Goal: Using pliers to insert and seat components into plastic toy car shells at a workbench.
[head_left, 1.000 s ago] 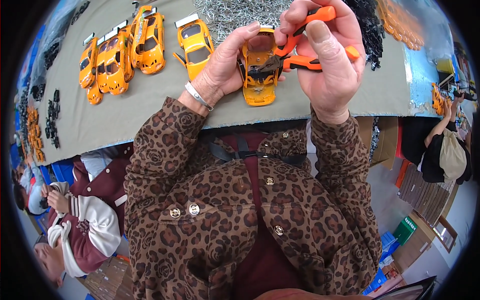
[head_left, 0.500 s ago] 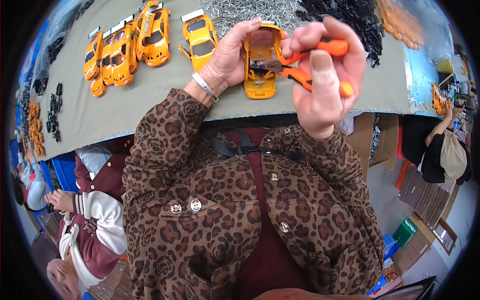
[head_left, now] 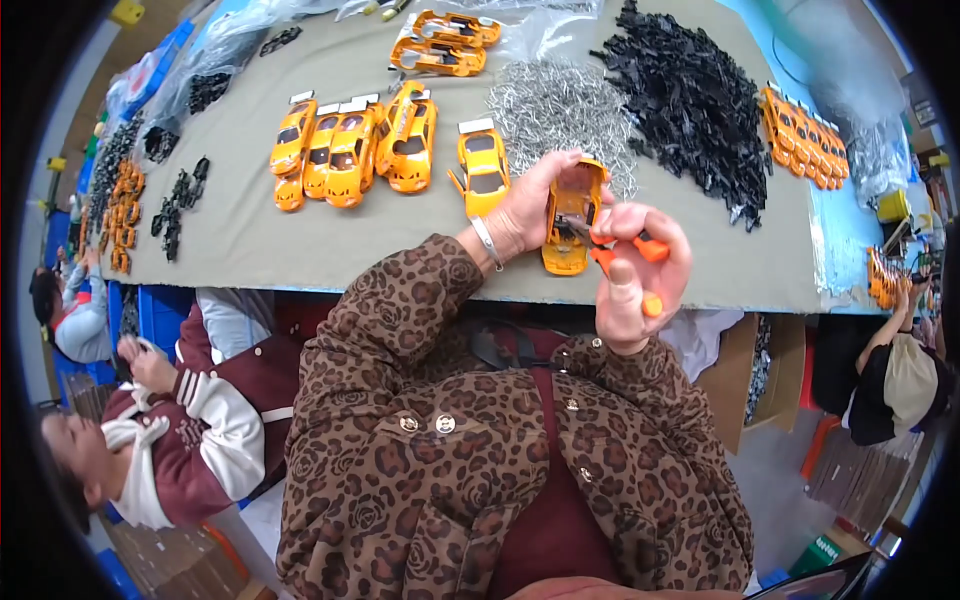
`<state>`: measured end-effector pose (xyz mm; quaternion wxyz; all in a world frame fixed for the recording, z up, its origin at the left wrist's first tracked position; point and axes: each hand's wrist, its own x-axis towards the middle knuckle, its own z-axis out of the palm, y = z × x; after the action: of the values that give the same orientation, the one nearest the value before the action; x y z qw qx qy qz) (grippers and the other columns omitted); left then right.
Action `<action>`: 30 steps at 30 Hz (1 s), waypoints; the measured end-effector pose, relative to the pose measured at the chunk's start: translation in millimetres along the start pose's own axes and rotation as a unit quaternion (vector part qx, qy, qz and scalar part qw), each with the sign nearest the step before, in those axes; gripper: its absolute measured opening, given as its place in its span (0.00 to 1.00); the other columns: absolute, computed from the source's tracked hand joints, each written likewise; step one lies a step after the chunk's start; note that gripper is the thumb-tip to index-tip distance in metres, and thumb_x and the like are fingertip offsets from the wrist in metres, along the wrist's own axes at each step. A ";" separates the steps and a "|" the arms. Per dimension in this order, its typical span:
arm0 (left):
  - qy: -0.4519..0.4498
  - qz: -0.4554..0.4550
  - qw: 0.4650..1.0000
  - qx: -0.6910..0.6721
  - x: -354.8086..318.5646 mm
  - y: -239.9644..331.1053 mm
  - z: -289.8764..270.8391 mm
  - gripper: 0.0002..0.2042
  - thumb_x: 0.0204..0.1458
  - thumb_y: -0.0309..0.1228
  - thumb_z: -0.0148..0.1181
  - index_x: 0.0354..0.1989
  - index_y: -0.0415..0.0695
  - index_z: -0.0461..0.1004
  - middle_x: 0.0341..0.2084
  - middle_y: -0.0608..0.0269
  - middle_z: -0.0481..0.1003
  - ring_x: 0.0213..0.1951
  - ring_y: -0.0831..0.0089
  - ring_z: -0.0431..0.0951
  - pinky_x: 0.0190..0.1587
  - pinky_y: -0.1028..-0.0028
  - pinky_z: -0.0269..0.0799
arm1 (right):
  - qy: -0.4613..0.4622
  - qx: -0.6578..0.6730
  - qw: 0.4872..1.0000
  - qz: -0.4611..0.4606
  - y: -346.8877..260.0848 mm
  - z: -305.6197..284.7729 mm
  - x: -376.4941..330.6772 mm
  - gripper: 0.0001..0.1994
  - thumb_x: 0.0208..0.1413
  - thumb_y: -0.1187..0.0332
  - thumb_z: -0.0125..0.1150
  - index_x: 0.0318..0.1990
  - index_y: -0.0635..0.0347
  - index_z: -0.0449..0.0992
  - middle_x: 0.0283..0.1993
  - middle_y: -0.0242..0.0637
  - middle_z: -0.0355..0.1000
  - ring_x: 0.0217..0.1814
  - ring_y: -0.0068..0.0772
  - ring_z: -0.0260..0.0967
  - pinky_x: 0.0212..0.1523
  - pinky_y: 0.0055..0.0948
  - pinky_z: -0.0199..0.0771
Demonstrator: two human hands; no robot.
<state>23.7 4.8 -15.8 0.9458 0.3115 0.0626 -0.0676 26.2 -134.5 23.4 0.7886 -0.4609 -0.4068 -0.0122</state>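
Note:
My left hand (head_left: pixel 521 205) is closed on the left side of an orange toy car body (head_left: pixel 566 262), its hollow underside turned up toward me. Orange-and-black handled pliers (head_left: pixel 605 255) are gripped in my right hand (head_left: pixel 648 270), the fingers curled around the handles. The jaws of the pliers reach inside the car body; what they touch there is too small to make out. Just left of my left hand, an orange toy car (head_left: pixel 484 165) with a white rear wing lies on the cloth, one door sticking out.
Beyond my hands lie a heap of small silvery metal parts (head_left: pixel 550 105) and a pile of black parts (head_left: pixel 690 105). Several orange car bodies (head_left: pixel 345 165) cluster at left, others (head_left: pixel 805 140) at right. A co-worker (head_left: pixel 180 410) is at the lower left. A cardboard box (head_left: pixel 728 375) stands below the table edge.
The view has shifted, so the table and its things appear lower and more to the right. My left hand still holds the car body, and the pliers remain inside it.

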 end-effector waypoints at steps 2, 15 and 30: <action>0.048 -0.003 0.999 0.002 -2.3 -1.2 3.4 0.24 0.55 0.47 0.41 0.43 0.35 0.70 0.36 0.56 0.75 0.40 0.67 0.75 0.48 0.68 0.69 | -0.029 -0.035 0.998 -0.043 1.3 -1.8 -1.4 0.23 0.55 0.66 0.55 0.56 0.62 0.56 0.43 0.42 0.61 0.42 0.35 0.59 0.48 0.43 0.62; 0.024 -0.020 0.998 0.061 -0.9 14.1 -3.0 0.26 0.56 0.49 0.41 0.47 0.35 0.68 0.36 0.53 0.75 0.36 0.65 0.76 0.42 0.66 0.73 | -0.019 0.103 0.994 -0.017 -6.3 -22.4 5.6 0.22 0.55 0.62 0.56 0.55 0.57 0.60 0.40 0.40 0.63 0.41 0.36 0.60 0.41 0.42 0.66; 0.045 0.001 0.999 0.031 1.4 27.2 6.5 0.25 0.56 0.49 0.41 0.45 0.37 0.69 0.36 0.51 0.75 0.38 0.60 0.76 0.44 0.63 0.73 | 0.042 0.040 0.997 -0.042 -1.8 -8.2 12.2 0.21 0.53 0.61 0.59 0.52 0.57 0.63 0.36 0.36 0.62 0.36 0.33 0.60 0.35 0.38 0.66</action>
<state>30.1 22.5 4.8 0.9319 0.3435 0.1027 -0.0547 38.9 -137.3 30.7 0.8214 -0.4106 -0.3930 -0.0485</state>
